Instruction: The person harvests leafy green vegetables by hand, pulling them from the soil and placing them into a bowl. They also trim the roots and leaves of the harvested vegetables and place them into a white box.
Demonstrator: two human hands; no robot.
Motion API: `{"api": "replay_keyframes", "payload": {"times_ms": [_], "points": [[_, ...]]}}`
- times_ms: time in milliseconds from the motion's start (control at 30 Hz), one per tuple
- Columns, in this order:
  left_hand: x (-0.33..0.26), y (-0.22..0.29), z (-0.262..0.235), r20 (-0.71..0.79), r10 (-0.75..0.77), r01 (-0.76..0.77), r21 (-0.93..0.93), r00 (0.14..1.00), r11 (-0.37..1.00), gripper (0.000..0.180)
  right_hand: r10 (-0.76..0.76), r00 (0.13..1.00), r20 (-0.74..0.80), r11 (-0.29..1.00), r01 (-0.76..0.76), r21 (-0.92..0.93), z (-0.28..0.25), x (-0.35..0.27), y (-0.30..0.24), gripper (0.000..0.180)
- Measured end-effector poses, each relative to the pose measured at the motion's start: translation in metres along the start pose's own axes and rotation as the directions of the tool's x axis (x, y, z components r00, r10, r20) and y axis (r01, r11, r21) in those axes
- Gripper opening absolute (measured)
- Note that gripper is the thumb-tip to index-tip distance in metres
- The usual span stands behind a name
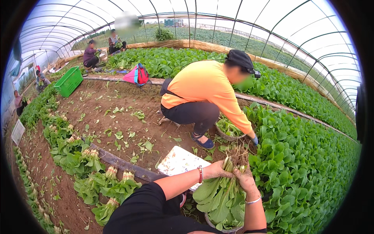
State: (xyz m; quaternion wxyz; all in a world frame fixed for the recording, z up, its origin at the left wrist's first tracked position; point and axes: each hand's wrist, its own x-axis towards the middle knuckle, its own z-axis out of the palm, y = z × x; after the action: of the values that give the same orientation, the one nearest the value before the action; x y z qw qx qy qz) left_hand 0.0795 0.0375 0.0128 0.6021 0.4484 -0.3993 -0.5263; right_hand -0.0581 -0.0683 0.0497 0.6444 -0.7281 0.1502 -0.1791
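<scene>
Both hands grip one bunch of leafy greens, held upside down with the pale stems and soil-covered roots at the top and the broad leaves hanging. My left hand is closed around the stems from the left, a red bead bracelet on its wrist. My right hand is closed on the stems from the right, above a silver bangle. Below the leaves shows the rim of a round basket; the bunch hides most of its inside. A white, soil-speckled board lies left of my hands.
Ahead, a co-worker in an orange top squats, gloved hand in the greens bed, beside another basket. Tied bunches line the left. A green crate and pink-and-blue bag stand farther back; several people work beyond.
</scene>
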Motion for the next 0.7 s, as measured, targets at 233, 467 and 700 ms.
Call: {"api": "replay_keyframes", "payload": {"times_ms": [233, 467, 700], "points": [[0.002, -0.005, 0.025, -0.173, 0.171, -0.172, 0.007, 0.970, 0.985, 0.066, 0.034, 0.999, 0.029, 0.970, -0.026, -0.243, -0.018, 0.004, 0.020, 0.054], [0.006, -0.007, 0.003, -0.075, 0.156, -0.159, -0.045, 0.985, 0.986, 0.070, 0.079, 0.877, 0.474, 0.986, 0.001, -0.167, -0.021, 0.021, 0.009, 0.068], [-0.010, 0.037, -0.050, 0.037, 0.459, -0.226, 0.904, 0.887, 0.364, 0.082, -0.142, 0.919, 0.368, 0.942, 0.240, -0.236, 0.023, 0.064, 0.049, 0.089]]}}
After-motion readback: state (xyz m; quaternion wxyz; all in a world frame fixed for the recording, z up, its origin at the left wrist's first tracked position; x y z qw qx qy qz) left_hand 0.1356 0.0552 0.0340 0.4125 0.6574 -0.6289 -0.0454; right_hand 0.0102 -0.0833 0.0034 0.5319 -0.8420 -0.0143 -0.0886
